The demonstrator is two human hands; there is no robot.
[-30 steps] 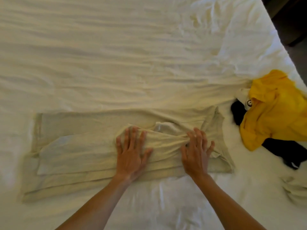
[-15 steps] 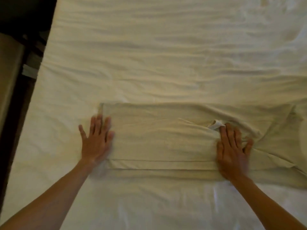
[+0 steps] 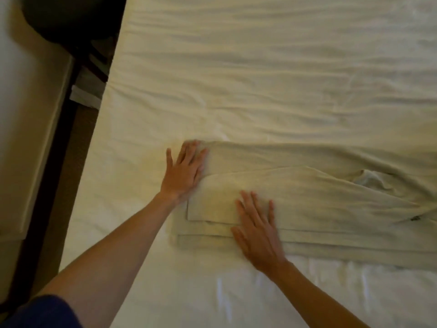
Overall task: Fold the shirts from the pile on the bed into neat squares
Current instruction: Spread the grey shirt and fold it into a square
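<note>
Left hand: we see our left hand (image 3: pixel 184 172) lying flat at the left end of the shirt (image 3: pixel 307 197), fingers straight and slightly spread, pointing toward the far side of the bed. The fingertips (image 3: pixel 194 144) sit on the far-left corner of the cloth, which looks a little bunched there; the palm rests on the shirt's left edge. It presses and grips nothing.

Left arm: bare forearm reaching in from the near left, with a dark blue sleeve (image 3: pixel 40 312) at the near-left corner.

Right hand: our right hand (image 3: pixel 257 229) is flat too, palm down on the near-left part of the shirt — fingers straight, spread and angled toward the far left, thumb out to the right. It is slightly blurred. It presses on the folded layers and clasps nothing.

Right arm: bare forearm coming in from the near right.

Shirt: pale beige, folded lengthwise into a long band lying left to right across the near half of the bed, running out of view on the right. The upper layer's near edge steps back from the layer beneath. A neck opening with a lighter label (image 3: pixel 369 179) shows toward the right.

Bed: a wrinkled cream sheet (image 3: pixel 260 79) covers it.

Beside the bed: dark frame (image 3: pixel 50 166) and pale furniture (image 3: pixel 26 119) on the left — details unclear.
</note>
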